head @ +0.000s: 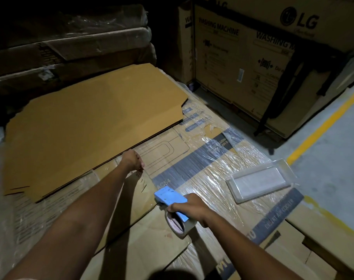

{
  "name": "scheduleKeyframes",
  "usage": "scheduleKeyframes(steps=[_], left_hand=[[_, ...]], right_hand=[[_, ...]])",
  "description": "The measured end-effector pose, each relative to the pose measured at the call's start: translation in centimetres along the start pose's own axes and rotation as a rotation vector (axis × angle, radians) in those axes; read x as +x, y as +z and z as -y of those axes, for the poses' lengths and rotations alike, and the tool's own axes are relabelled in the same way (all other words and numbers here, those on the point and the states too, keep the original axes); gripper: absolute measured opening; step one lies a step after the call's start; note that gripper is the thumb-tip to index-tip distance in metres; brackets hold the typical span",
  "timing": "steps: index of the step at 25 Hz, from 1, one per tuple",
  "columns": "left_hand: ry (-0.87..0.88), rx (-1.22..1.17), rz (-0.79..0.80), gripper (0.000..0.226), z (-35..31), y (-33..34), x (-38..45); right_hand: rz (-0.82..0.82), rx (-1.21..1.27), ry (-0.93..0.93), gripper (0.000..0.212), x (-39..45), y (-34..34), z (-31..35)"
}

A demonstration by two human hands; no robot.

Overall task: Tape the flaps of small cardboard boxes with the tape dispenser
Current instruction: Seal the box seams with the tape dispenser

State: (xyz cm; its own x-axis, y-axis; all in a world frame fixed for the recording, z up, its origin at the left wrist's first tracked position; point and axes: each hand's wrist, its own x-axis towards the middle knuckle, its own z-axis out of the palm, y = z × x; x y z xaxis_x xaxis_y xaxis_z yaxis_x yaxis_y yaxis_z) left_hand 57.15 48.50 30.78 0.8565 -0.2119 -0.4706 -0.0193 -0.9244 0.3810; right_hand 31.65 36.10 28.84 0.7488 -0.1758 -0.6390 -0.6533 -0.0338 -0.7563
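A clear plastic tray (259,181) lies flat at the right on a shrink-wrapped carton (218,158) printed with a dark band. Far right stand big washing-machine cartons (242,63), a black table leg (273,106) slanting in front of them. A yellow floor line (323,122) runs beside the grey concrete. Far left, wrapped bundles (71,41) are stacked in shadow.
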Motion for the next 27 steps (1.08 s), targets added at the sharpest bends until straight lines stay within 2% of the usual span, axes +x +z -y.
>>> scheduleKeyframes(steps=[4,6,8,10,13,17,21,27], left_hand=[[-0.027,0.039,0.013,0.011,0.7,0.2,0.5],[-0.004,0.025,0.000,0.009,0.7,0.7,1.0],[0.015,0.018,0.002,0.026,0.7,1.0,1.3],[0.040,0.049,-0.025,0.019,0.9,1.4,1.5],[0.092,0.103,-0.067,0.005,0.9,1.9,1.7],[0.146,0.168,-0.099,0.004,1.3,2.4,1.6],[0.165,0.155,-0.112,0.007,1.6,2.5,2.0],[0.145,0.190,-0.061,0.009,1.0,2.0,1.9]], right_hand=[[0.005,-0.011,0.035,0.031,0.3,0.6,0.2],[0.000,-0.008,0.046,0.039,0.6,0.5,0.3],[-0.003,-0.024,0.053,0.048,0.9,0.5,0.5],[-0.009,-0.040,0.053,0.054,1.0,0.8,0.5],[-0.015,-0.046,0.055,0.050,1.0,0.8,0.6],[-0.020,-0.039,0.065,0.049,0.9,0.7,0.9],[-0.036,-0.004,0.066,0.036,0.6,0.5,0.7],[-0.040,-0.026,0.080,0.035,0.8,0.4,1.1]])
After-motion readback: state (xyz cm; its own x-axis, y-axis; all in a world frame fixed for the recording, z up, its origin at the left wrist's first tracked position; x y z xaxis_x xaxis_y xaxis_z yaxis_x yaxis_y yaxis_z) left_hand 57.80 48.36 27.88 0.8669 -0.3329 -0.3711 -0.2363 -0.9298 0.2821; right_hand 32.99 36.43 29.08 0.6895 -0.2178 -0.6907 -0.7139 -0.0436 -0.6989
